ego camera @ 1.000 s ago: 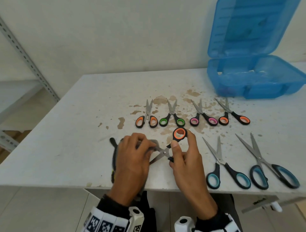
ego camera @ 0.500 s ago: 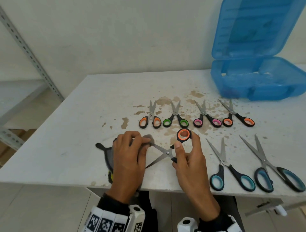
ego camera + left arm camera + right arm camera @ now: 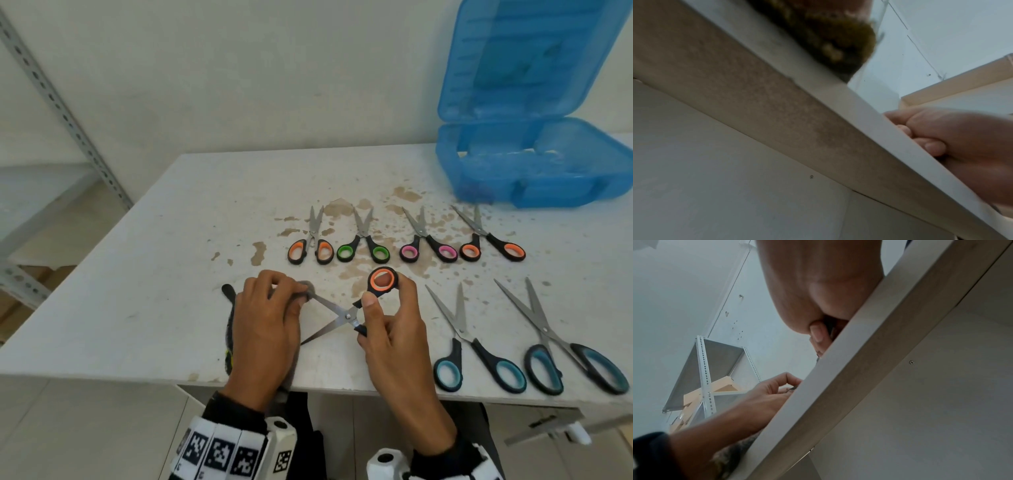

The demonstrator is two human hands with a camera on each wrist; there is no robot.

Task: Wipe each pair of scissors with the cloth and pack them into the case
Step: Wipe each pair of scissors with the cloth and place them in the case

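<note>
Head view: downward onto tabletop (image 3: 171, 274). Wrist views: close, upward from below its front edge, blurred, apparently sharing both hands.

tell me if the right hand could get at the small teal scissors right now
Probably not yet: the right hand grips the orange-handled scissors being wiped. The small teal scissors lie close beside it, nothing between.

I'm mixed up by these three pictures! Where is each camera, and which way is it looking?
Head: on the head, looking down at the table, scissors, cloth and case; both hands show.
Left wrist: below the table edge, looking up; shows the cloth and right hand.
Right wrist: below the table edge too, looking up; shows the right hand and left hand.
Shared: all three show the right hand and table.
</note>
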